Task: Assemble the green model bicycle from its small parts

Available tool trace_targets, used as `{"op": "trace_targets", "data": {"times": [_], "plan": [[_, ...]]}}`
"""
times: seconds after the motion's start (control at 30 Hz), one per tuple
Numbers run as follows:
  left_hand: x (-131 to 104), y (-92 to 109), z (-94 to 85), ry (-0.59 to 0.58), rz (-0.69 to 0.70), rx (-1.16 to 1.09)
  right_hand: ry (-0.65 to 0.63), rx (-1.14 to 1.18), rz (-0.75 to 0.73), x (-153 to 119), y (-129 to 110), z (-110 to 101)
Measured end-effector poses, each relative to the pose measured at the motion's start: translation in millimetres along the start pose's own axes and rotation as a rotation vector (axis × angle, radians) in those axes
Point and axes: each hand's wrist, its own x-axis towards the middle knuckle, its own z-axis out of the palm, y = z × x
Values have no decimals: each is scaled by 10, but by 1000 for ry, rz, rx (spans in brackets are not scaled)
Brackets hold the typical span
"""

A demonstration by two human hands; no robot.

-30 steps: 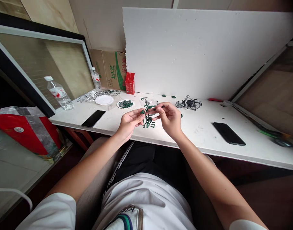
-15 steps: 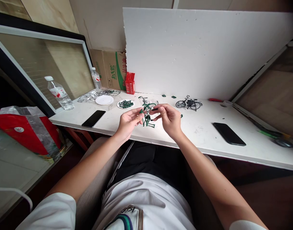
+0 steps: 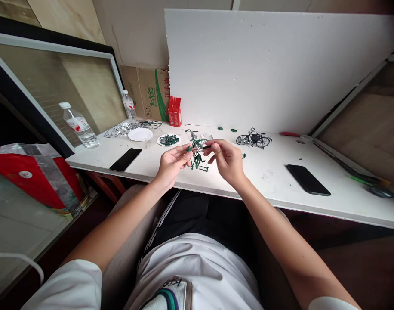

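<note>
My left hand [image 3: 175,162] is closed, pinching a small green plastic part [image 3: 189,148] between thumb and fingertips. In my right hand [image 3: 227,159] is a thin dark rod-like tool [image 3: 207,147], its tip pointing left toward the green part. Whether the tip touches the part is too small to tell. Just beyond and below my hands, a partly assembled green model bicycle [image 3: 197,160] lies on the white table [image 3: 261,172]; my fingers cover some of it. A finished black model bicycle [image 3: 254,140] stands to the right.
Green parts fill a white plate [image 3: 159,142], beside another white plate [image 3: 140,134] and dark part frames [image 3: 119,129]. Phones lie at left [image 3: 126,159] and right [image 3: 308,180]. Water bottles [image 3: 79,125], a red box [image 3: 175,113] and a foam board [image 3: 264,69] stand behind.
Both hands stay almost in place with the same items. The right fingers have shifted slightly on the dark tool, and the lower fingers have drawn a little away from the green bicycle.
</note>
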Motion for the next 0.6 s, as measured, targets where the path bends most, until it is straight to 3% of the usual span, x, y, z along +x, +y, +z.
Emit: {"op": "trace_targets", "data": {"times": [0.27, 0.6], "plan": [[-15, 40, 14, -9, 85, 80, -44, -167, 23, -6, 50, -29], [-6, -6, 8, -1, 173, 94, -55, -345, -135, 17, -13, -46]]}}
